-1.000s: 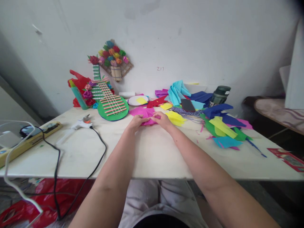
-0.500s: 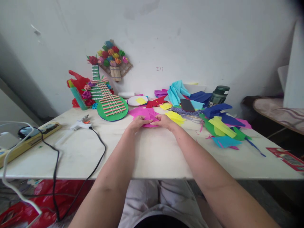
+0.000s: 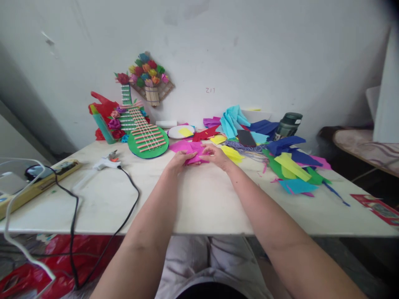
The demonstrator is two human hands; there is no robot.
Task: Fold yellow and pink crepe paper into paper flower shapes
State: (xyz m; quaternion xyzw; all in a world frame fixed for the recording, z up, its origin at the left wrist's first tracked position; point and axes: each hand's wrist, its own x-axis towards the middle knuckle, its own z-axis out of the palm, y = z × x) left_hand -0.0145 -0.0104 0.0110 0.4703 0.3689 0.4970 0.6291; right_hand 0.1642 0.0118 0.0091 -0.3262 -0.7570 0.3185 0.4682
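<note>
A bright pink sheet of crepe-like paper (image 3: 193, 148) is between my two hands, over the middle of the white table. My left hand (image 3: 180, 160) is closed on the sheet's near left side, with the thumb lying on top. At the right edge, my right hand (image 3: 218, 158) has curled fingers, its thumb and forefinger on the paper with a small gap showing between them. More pink paper spreads out behind the left hand. Fingers under the sheet are hidden.
Left of my hands lie a green guitar-shaped craft (image 3: 147, 143) and a glue gun (image 3: 107, 162) with a black cord. Coloured paper scraps (image 3: 293, 166), a phone (image 3: 246, 138) and a dark bottle (image 3: 288, 124) are to the right. A power strip (image 3: 40, 187) lies far left.
My right hand's thumb and forefinger have parted slightly and shifted at the paper's edge. More of the pink sheet shows between the hands, which stay in about the same place.
</note>
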